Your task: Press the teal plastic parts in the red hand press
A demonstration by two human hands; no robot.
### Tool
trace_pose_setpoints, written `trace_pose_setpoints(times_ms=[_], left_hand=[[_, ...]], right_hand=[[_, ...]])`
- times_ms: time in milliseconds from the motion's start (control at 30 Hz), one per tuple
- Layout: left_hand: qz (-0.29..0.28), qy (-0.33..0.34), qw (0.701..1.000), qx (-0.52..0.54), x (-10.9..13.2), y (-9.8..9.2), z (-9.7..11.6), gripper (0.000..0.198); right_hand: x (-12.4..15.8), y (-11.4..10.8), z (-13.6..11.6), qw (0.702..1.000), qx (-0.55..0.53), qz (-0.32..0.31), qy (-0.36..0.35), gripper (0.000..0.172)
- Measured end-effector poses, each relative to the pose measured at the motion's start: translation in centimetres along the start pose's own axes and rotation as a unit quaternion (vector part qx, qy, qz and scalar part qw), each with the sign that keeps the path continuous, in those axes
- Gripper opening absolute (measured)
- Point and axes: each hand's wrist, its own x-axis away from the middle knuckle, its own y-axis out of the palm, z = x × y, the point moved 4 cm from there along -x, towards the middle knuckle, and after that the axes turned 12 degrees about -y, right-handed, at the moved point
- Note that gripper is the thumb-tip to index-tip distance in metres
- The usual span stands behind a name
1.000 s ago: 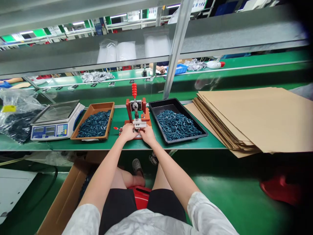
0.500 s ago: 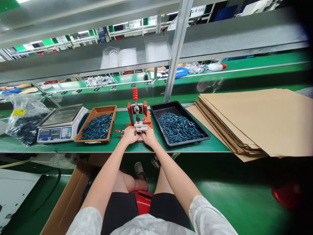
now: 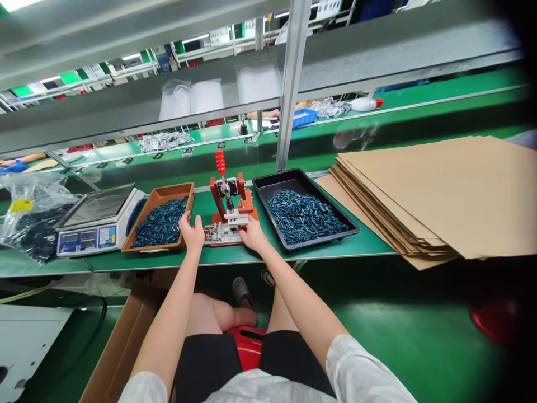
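A hand press [image 3: 229,196] with an upright red ribbed handle [image 3: 220,162] stands at the bench's front edge, above a metal fixture [image 3: 224,232]. My left hand [image 3: 193,234] is at the fixture's left end, thumb and forefinger apart, covering most of a small red-tipped lever there. My right hand [image 3: 253,234] is at the fixture's right side, fingers bent together against the metal block; whatever they pinch is hidden. A brown tray [image 3: 191,204] of small dark blue parts [image 3: 161,224] lies left of the press. A black tray [image 3: 268,179] with more such parts [image 3: 304,218] is on the right.
Left of the brown tray are a weighing scale [image 3: 90,238] and a clear plastic bag [image 3: 31,224] of dark parts. Flat cardboard sheets [image 3: 436,196] are stacked at right, overhanging the edge. A metal post [image 3: 291,84] rises behind the black tray. Co-workers' arms show across the bench.
My left hand has moved left from the fixture's middle to its left end, uncovering the metal fixture. My right hand stays at the right side. The view has shifted slightly.
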Motion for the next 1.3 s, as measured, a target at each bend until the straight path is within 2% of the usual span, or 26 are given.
trace_pose_setpoints(times_ms=[33, 67, 133, 200, 300, 367, 433, 467, 533, 600, 667, 800, 867, 967, 1033, 1100, 1167, 1233, 1300], left_hand=[[-0.033, -0.048, 0.998, 0.017, -0.2, 0.9, -0.3, 0.045], [-0.076, -0.069, 0.995, 0.015, -0.1, 1.9, -0.2, 0.047], [-0.151, -0.024, 0.987, -0.045, 0.9, 3.9, 0.6, 0.054], [-0.183, 0.055, 0.973, -0.13, 2.4, 5.0, 1.6, 0.061], [-0.224, 0.102, 0.952, -0.182, 3.4, 5.0, 1.9, 0.07], [-0.255, 0.09, 0.947, -0.175, 3.1, 4.6, 1.5, 0.071], [-0.272, 0.042, 0.949, -0.157, 2.1, 4.3, 1.0, 0.069], [-0.269, 0.01, 0.952, -0.143, 1.4, 4.2, 1.0, 0.068], [-0.225, -0.026, 0.969, -0.096, -0.1, 4.2, 2.2, 0.065], [-0.153, -0.011, 0.988, -0.018, -1.7, 4.3, 5.1, 0.062], [-0.111, 0.03, 0.991, 0.072, -2.6, 4.5, 9.5, 0.059], [-0.166, 0.113, 0.961, 0.188, -2.0, 4.4, 18.5, 0.064], [-0.178, 0.161, 0.952, 0.189, -0.3, 3.6, 20.8, 0.058], [-0.146, 0.237, 0.948, 0.153, 3.0, 2.0, 20.6, 0.03], [-0.121, 0.283, 0.941, 0.139, 4.7, 1.3, 19.5, 0.023], [-0.106, 0.318, 0.933, 0.129, 5.2, 1.1, 18.6, 0.023], [-0.11, 0.349, 0.924, 0.111, 4.5, 1.7, 18.4, 0.028], [-0.12, 0.364, 0.918, 0.099, 2.8, 2.8, 18.8, 0.034], [-0.134, 0.334, 0.928, 0.099, 0.2, 4.2, 19.6, 0.039]], right_hand=[[0.0, 0.0, 0.0, 1.0, -0.003, 0.004, 0.003, 0.03], [0.1, -0.1, 0.0, 1.0, -0.005, 0.007, 0.004, 0.03], [0.1, -0.2, -0.1, 1.0, -0.01, 0.005, 0.009, 0.03], [0.2, -0.5, 0.1, 1.0, -0.016, 0.003, 0.021, 0.027], [0.1, -1.1, 0.8, 0.997, -0.019, 0.006, 0.079, 0.024], [0.0, -1.2, 1.5, 0.992, -0.033, -0.003, 0.125, 0.026], [-0.2, -1.2, 2.0, 0.986, -0.061, -0.014, 0.156, 0.028], [-0.3, -1.1, 2.1, 0.983, -0.077, -0.018, 0.166, 0.027], [-0.5, -0.9, 2.4, 0.979, -0.109, -0.017, 0.172, 0.026], [-0.6, -0.6, 2.5, 0.976, -0.139, -0.016, 0.168, 0.026], [-0.6, -0.2, 2.8, 0.975, -0.154, -0.014, 0.162, 0.028], [-0.4, 0.0, 3.2, 0.978, -0.146, -0.01, 0.15, 0.029], [-0.3, -0.1, 3.1, 0.98, -0.139, -0.017, 0.141, 0.03], [-0.4, -0.5, 2.4, 0.984, -0.12, -0.033, 0.128, 0.033], [-0.4, -0.9, 1.8, 0.987, -0.091, -0.04, 0.125, 0.033], [-0.5, -1.2, 1.6, 0.988, -0.063, -0.044, 0.132, 0.034], [-0.5, -1.3, 1.7, 0.988, -0.048, -0.047, 0.142, 0.034], [-0.4, -1.3, 2.0, 0.986, -0.04, -0.046, 0.153, 0.03], [-0.2, -1.1, 2.2, 0.986, -0.031, -0.042, 0.157, 0.024]])
